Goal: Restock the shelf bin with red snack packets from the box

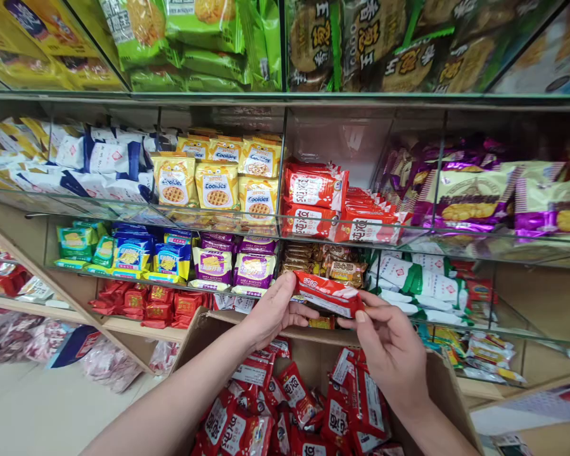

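Between my two hands, above an open cardboard box, is a red snack packet with white lettering. My left hand pinches its left end, and my right hand grips the right end with thumb and fingers. Many loose red packets of the same look lie jumbled in the box below. On the shelf ahead, a compartment holds red packets stacked at its left, with more standing in a slanted row beside them.
Glass dividers and a glass shelf edge cross in front of me. Yellow cookie packets neighbour the red ones at left, purple packets at right. Bagged goods lie on the floor at lower left.
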`<state>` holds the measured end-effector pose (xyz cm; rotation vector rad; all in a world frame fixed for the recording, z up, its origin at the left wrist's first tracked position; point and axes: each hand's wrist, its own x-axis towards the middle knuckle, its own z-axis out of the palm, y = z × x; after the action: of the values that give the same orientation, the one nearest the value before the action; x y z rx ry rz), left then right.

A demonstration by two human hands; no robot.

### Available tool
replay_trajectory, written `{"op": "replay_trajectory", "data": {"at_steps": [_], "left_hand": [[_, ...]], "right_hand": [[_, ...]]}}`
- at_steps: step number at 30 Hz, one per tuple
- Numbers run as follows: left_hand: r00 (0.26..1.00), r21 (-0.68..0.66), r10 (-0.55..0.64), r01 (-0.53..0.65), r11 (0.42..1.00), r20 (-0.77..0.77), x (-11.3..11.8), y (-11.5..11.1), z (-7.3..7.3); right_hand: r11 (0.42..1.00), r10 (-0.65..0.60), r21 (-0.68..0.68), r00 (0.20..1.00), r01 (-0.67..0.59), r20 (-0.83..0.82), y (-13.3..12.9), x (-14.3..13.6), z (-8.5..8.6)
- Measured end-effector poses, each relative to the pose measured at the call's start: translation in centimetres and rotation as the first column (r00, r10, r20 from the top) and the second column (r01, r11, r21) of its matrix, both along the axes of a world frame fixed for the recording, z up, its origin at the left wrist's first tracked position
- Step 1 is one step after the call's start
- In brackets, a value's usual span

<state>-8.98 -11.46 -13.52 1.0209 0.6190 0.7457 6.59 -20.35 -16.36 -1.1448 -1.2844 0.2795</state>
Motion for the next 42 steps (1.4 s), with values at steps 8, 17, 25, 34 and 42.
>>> {"op": "replay_trajectory", "data": {"at_steps": [8,17,25,34,42], "left_hand": [[0.979,-0.062,-0.059,0.073,0.995,0.196,-0.8,0.1,0.1],[0.968,0.052,-0.13,0.121,0.991,0.215,-0.7,-0.1,-0.3],[0.967,0.132,-0.21,0.191,0.973,0.143,-0.9,-0.1,-0.8],[0.98,0.241,-0.145,0.109,0.964,0.135,-1.0,0.1,-1.2],[0.987,0.242,-0.161,0.152,0.958,0.019,-1.0,-0.2,-0.6]], "right_hand": [[0.973,0.028,0.165,0.786,-0.164,0.618,-0.1,-0.4,-0.5],[0.984,0.178,-0.037,0.981,-0.175,0.084,0.4,-0.5,-1.4],[0.973,0.116,-0.207,0.99,-0.097,0.085,1.0,-0.9,-1.2],[0.984,0.055,-0.176,0.983,-0.024,0.174,0.2,-0.4,1.8],[0.776,-0.625,0.493,0.367,0.394,0.689,3.3,3.8,15.1]]}}
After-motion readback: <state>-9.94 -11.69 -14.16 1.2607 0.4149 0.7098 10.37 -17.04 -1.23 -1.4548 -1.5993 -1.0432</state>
